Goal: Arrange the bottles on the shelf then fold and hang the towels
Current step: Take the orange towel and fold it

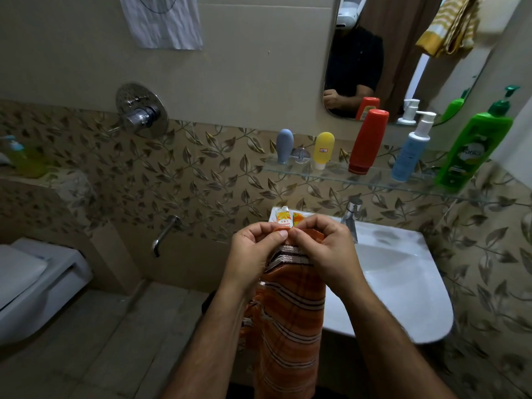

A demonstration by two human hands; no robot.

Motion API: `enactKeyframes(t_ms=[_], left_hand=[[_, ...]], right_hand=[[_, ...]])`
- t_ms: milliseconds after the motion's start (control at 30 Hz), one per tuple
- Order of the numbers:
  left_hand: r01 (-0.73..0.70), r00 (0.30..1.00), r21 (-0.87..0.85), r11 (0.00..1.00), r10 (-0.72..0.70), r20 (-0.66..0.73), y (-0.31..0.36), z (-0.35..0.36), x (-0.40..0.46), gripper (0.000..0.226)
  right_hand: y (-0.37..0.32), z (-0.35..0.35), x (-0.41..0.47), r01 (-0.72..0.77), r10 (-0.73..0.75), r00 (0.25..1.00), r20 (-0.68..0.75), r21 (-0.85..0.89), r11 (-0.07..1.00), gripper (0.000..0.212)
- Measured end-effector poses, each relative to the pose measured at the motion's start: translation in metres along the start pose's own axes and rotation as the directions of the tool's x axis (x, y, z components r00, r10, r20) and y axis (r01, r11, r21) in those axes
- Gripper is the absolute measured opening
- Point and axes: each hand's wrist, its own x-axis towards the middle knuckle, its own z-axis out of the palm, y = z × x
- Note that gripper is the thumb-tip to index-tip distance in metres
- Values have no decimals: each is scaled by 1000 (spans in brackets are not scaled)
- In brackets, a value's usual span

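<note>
Bathroom wall, glass shelf [371, 180] far right with bottles lined up. Near centre, left hand [253, 249] and right hand [325, 249] both pinch the orange striped towel's [288, 318] top edge, cloth hanging. Loose pinch, and it could slide floorward.

Orange striped towel [290, 321] hanging; 5 bottles [368, 141] on shelf [331, 172].

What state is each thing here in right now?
Orange towel: hanging, top edge pinched by both hands.
Left hand: pinching towel.
Right hand: pinching towel.
Red bottle: cap down on the glass shelf.
Green pump bottle: upright.
Yellow towel: hung up high.
</note>
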Motion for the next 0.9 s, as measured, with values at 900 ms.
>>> enactKeyframes(t_ms=[900], left_hand=[[-424,885,643,638,141,444,85,-63,-15,17]], right_hand=[[4,30,-13,-495,204,659,724,213,842,35]])
